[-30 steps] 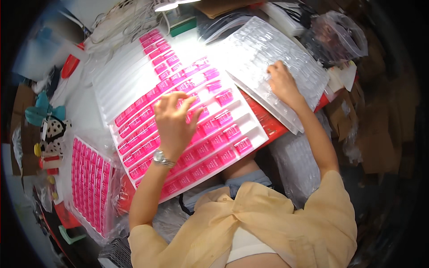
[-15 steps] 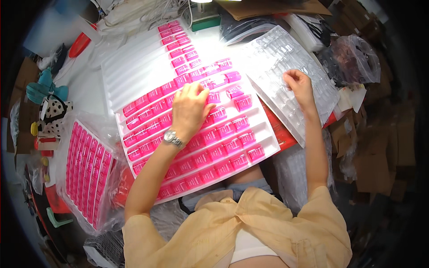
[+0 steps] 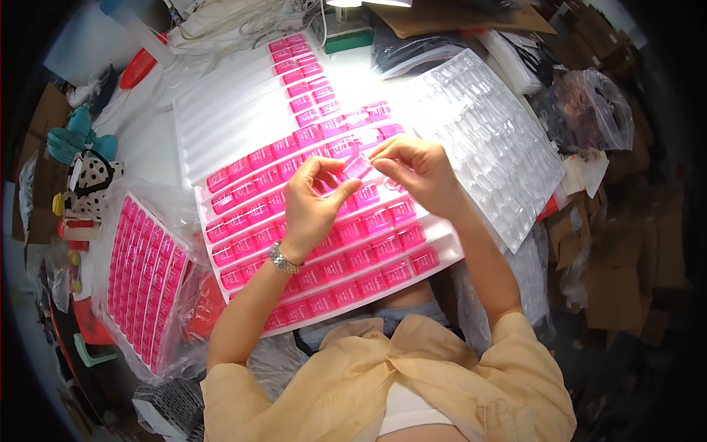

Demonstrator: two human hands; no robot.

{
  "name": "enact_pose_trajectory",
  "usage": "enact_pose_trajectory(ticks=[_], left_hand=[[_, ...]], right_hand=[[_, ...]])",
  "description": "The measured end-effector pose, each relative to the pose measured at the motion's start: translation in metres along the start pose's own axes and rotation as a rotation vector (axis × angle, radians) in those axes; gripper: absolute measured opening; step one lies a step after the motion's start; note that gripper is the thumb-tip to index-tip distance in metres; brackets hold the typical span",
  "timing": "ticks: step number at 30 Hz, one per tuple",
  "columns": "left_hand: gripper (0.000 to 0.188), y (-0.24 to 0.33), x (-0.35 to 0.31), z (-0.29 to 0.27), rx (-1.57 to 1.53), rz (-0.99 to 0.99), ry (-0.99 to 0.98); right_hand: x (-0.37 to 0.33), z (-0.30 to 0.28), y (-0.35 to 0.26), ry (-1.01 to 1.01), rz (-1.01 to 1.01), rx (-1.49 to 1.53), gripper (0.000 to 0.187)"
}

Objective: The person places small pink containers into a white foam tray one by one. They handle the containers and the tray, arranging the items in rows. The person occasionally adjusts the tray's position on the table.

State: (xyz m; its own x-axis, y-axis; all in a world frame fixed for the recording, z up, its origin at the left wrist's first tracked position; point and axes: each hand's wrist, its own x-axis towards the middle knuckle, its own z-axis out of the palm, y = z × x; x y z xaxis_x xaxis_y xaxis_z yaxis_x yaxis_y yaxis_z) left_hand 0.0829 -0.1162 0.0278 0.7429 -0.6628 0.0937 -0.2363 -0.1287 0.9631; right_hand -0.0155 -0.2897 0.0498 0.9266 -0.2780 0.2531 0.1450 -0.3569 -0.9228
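My left hand (image 3: 313,202), with a metal watch at the wrist, holds a small glossy pink container (image 3: 357,167) between thumb and fingers above the white ridged tray (image 3: 444,234). Close against the container's upper end, my right hand (image 3: 423,175) has thumb and forefinger pinched together. Whatever is in that pinch is too small to make out. Below both hands, rows of similar pink containers (image 3: 361,255) with pale print lie in the tray's grooves. Part of the tray is hidden by my hands and forearms.
On the right lies a sheet of clear pieces (image 3: 490,140). A bagged tray of pink pieces (image 3: 143,283) leans at the left. Behind are a bare-grooved white tray section (image 3: 228,110), cables and a lamp (image 3: 368,3). Cardboard boxes (image 3: 618,291) stand at far right.
My right hand has moved left from the clear sheet to meet my left hand. My left hand has lifted a pink container off the rows. The view has shifted slightly.
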Motion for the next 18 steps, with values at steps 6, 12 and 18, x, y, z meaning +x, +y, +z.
enact_pose_trajectory(ticks=[6, 12, 18], left_hand=[[0.030, -0.002, 0.026, 0.021, 0.756, 0.245, -0.024], [0.038, 0.006, 0.017, 0.036, 0.913, 0.391, 0.062], [0.032, 0.004, -0.009, 0.016, 0.943, 0.480, -0.089]], right_hand=[[-0.005, -0.055, 0.026, 0.438, 0.274, 0.393, 0.033], [-0.022, -0.049, 0.018, 0.295, 0.319, 0.473, 0.018], [-0.040, -0.030, 0.007, 0.220, 0.203, 0.279, 0.006]])
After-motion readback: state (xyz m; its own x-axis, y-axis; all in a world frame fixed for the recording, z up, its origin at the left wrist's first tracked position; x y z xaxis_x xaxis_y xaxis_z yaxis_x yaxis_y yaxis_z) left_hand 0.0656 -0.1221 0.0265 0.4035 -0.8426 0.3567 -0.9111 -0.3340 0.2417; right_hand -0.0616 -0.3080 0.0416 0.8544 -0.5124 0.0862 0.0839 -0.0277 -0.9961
